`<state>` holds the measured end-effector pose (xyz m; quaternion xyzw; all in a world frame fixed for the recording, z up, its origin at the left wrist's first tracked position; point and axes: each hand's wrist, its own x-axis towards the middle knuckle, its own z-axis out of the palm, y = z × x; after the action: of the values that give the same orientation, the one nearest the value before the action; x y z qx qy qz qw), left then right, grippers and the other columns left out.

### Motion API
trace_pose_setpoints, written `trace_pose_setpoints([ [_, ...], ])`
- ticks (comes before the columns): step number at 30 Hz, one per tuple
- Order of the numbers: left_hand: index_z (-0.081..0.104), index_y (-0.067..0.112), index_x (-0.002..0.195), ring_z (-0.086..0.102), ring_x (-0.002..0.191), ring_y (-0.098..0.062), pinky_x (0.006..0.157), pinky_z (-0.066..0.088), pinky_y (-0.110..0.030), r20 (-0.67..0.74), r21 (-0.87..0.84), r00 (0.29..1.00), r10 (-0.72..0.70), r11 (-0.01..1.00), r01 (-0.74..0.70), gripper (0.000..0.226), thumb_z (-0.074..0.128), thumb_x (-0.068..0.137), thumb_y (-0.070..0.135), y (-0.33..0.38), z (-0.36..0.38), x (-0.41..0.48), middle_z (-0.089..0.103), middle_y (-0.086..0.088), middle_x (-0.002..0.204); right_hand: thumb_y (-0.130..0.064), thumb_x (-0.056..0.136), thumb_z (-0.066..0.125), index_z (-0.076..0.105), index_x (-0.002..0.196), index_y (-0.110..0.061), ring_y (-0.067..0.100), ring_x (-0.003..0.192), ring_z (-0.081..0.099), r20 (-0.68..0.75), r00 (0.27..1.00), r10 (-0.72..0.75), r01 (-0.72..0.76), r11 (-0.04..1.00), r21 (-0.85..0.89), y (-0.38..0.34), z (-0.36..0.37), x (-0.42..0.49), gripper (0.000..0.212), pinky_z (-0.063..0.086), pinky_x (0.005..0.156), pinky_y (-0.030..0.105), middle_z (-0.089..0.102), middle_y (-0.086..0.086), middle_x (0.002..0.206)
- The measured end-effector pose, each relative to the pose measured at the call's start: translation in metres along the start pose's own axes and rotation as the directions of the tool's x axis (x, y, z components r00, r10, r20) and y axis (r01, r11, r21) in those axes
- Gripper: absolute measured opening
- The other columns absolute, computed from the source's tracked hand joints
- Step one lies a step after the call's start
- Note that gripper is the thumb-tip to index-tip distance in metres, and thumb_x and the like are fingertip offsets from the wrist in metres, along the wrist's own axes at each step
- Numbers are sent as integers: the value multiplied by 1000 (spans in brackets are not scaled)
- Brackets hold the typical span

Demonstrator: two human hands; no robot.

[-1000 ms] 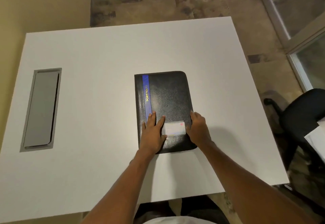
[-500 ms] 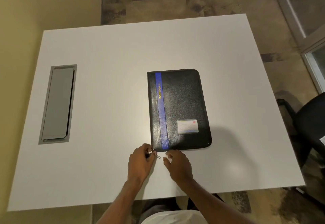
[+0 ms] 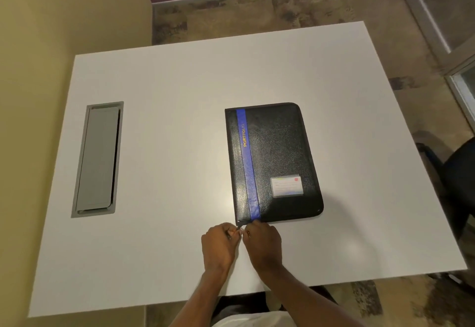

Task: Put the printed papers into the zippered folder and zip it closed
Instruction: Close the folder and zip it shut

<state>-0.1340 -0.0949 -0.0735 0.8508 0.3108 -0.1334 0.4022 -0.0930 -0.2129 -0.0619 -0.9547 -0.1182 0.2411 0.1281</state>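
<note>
Two hands, my left (image 3: 218, 245) and right (image 3: 262, 242), meet at the closed folder (image 3: 273, 162) near corner on the counter (image 3: 167, 121), each grip pinching the zipper pull (image 3: 240, 228).

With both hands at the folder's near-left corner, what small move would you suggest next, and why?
Probably slide the zipper pull along the near edge with one hand while the other steadies the corner. The folder lies shut and flat on the table, no papers show, and the left hand and right hand meet at that pull.
</note>
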Motion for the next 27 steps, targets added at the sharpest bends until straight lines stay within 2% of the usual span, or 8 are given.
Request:
trace_pose_setpoints([
  [1,78,27,76,70,68,-13,73,57,-37,3,45,1000,24,999,-24,14,79,87,36,0,-1,0,76,9,71,-26,61,96,71,55,-20,14,50,65,-19,1000,13,-13,1000,3,1,4,1,26,50,48,26,65,-3,57],
  [3,77,25,74,69,67,-15,73,56,-38,11,155,998,66,986,-67,22,76,88,42,0,-2,0,75,7,71,-32,89,75,76,79,-19,17,72,71,-19,998,68,-66,994,86,2,7,-3,17,54,67,30,74,-1,79],
  [5,74,24,71,67,69,-18,76,55,-41,27,258,994,104,960,-107,27,73,90,44,3,-3,1,74,5,71,-34,101,57,75,94,-18,19,85,72,-94,986,140,-120,974,191,4,14,-7,25,53,78,29,76,1,93],
  [9,79,25,74,66,75,-18,80,53,-41,74,358,983,168,916,-183,20,71,91,34,11,-8,5,75,4,74,-26,87,79,73,75,-18,18,63,71,-158,950,268,-210,928,308,-2,15,-16,15,39,59,20,73,-2,71],
  [14,73,23,72,58,81,-19,81,41,-35,122,499,969,216,830,-248,25,56,91,26,20,-9,2,71,3,73,-19,69,91,66,64,-21,15,47,64,-239,922,305,-234,930,283,5,18,-20,25,32,50,20,65,-5,59],
  [17,70,26,77,54,87,-18,76,28,-32,154,594,962,224,757,-272,23,50,90,28,26,-10,0,70,2,77,-15,74,87,64,69,-19,24,50,66,-268,862,431,-330,877,349,22,21,-18,24,34,50,23,66,-1,60],
  [21,71,24,80,56,91,-17,83,35,-32,138,631,976,166,745,-216,22,51,89,28,25,-11,0,72,3,80,-11,79,84,66,80,-17,33,57,69,-334,772,540,-385,817,430,67,17,-14,19,36,57,25,71,3,71],
  [27,72,25,84,57,95,-16,86,37,-32,169,669,974,147,709,-223,25,50,93,33,29,-12,2,74,6,86,-17,89,74,66,88,-20,31,59,65,-388,720,575,-418,806,420,125,6,-8,9,34,59,26,65,2,86],
])
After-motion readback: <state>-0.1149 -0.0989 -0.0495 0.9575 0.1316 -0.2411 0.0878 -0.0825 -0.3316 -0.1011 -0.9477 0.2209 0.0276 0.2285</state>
